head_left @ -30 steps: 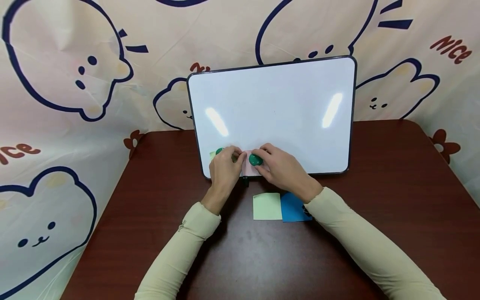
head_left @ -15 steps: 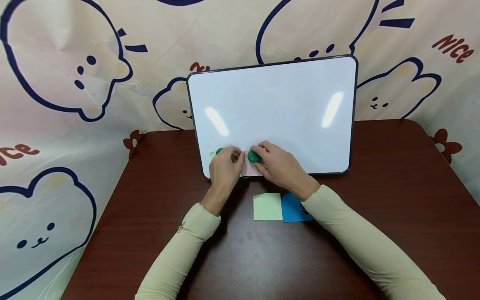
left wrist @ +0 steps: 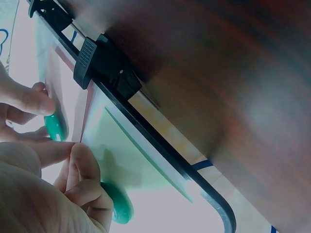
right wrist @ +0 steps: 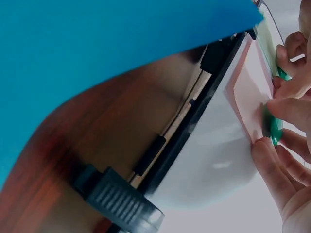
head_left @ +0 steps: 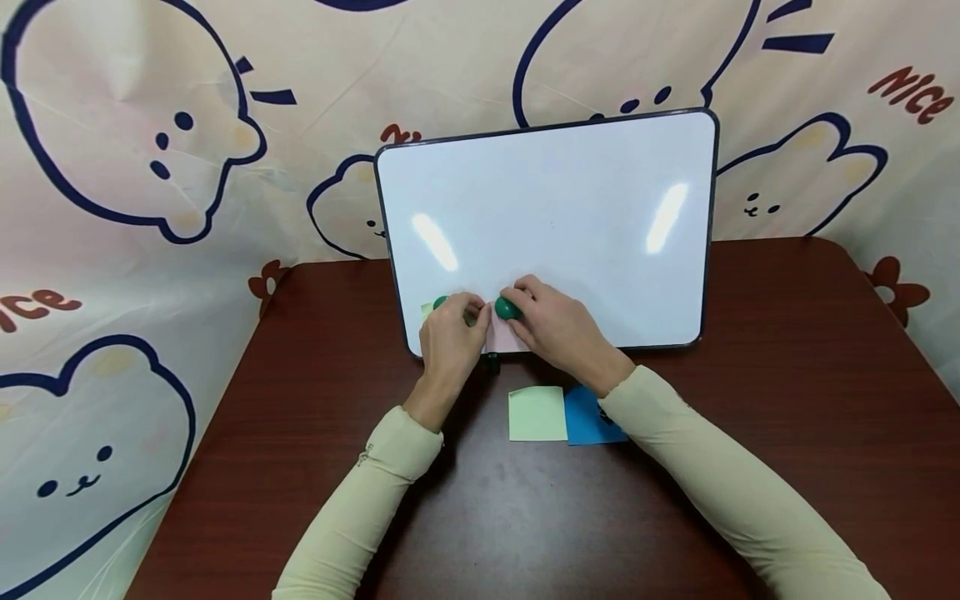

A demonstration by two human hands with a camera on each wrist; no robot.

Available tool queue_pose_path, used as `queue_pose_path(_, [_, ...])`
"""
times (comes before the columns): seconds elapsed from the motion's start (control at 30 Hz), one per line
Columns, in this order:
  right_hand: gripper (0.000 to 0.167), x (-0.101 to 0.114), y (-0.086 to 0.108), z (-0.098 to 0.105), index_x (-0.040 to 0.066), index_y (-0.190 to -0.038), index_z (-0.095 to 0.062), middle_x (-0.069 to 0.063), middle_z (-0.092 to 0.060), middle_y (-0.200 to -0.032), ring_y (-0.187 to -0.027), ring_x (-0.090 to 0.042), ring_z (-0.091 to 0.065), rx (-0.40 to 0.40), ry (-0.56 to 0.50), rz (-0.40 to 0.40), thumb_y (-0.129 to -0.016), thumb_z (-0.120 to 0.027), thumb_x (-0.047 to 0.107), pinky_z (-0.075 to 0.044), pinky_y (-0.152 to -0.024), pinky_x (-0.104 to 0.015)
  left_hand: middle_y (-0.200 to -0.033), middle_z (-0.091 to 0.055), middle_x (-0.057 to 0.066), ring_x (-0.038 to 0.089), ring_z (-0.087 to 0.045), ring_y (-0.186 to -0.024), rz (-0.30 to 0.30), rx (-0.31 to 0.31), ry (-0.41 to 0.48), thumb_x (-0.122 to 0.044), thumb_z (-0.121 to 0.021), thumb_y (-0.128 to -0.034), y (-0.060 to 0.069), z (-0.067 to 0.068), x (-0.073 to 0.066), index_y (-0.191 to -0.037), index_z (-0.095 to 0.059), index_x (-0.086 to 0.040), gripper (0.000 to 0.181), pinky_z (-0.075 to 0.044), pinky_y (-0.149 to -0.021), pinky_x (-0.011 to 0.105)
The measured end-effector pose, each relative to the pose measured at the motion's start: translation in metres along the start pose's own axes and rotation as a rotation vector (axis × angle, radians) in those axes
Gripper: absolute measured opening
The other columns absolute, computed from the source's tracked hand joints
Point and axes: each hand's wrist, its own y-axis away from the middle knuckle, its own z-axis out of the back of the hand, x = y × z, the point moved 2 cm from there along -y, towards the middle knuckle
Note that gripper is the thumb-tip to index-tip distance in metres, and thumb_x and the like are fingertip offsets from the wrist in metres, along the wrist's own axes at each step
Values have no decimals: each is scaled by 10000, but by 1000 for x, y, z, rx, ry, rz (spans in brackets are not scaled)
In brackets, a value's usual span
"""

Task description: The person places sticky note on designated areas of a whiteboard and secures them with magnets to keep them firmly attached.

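My right hand [head_left: 558, 325] holds a round green magnet [head_left: 507, 308] between thumb and fingers, against a pink sticky note [head_left: 504, 337] at the whiteboard's [head_left: 555, 225] lower edge. Close beside it, my left hand [head_left: 450, 337] pinches the pink note's left edge between thumb and forefinger. In the left wrist view, a second green magnet [left wrist: 119, 204] sits on a pale green sticky note [left wrist: 131, 158], just beyond the curled fingers. The right wrist view shows the pink note [right wrist: 252, 92] lying on the board with my fingers along its upper part.
Another pale green note [head_left: 537, 414] and a blue note [head_left: 588, 417] lie on the dark wooden table [head_left: 480, 517]; the blue one is partly under my right wrist. Black clips [left wrist: 104, 65] grip the board's bottom frame. A patterned curtain [head_left: 225, 333] hangs behind.
My right hand has shifted slightly up with the green magnet, and the magnet sits higher on the pink note. My left hand stays in place.
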Motion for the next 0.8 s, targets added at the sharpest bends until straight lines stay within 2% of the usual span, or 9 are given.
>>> queue_pose_path(0.17, [327, -1, 0, 0, 61, -1246, -654, -129, -611, -1139, -884, -199, -669, -10, 5, 5, -943, -690, 178, -590, -761, -312, -814, -749, 50, 163, -701, -708, 11, 3, -3, -218, -718, -921, 1, 0, -1, -889, -739, -92, 132, -547, -591, 326])
queue_pose_path(0.33, [338, -1, 2, 3, 67, -1258, -647, -122, -617, -1154, -907, -207, -669, 0, -12, -18, -941, -692, 178, -590, -792, -329, -811, -752, 53, 167, -701, -706, 14, 0, -8, -222, -723, -918, 0, 1, -1, -881, -744, -90, 138, -544, -589, 324])
queue_pose_path(0.6, [373, -4, 14, 8, 60, -1271, -634, -113, -627, -1175, -849, -190, -656, -4, -48, -79, -927, -709, 184, -580, -734, -328, -802, -758, 56, 172, -706, -706, 37, -11, 0, -246, -727, -919, 1, 3, 3, -880, -753, -88, 165, -540, -585, 324])
queue_pose_path(0.8, [364, -5, 28, 13, 85, -1267, -650, -97, -646, -1159, -874, -192, -667, -23, -57, -112, -935, -700, 227, -587, -736, -339, -791, -755, 54, 155, -697, -665, 24, -3, -8, -268, -716, -927, 5, 5, 4, -871, -755, -88, 193, -537, -564, 316])
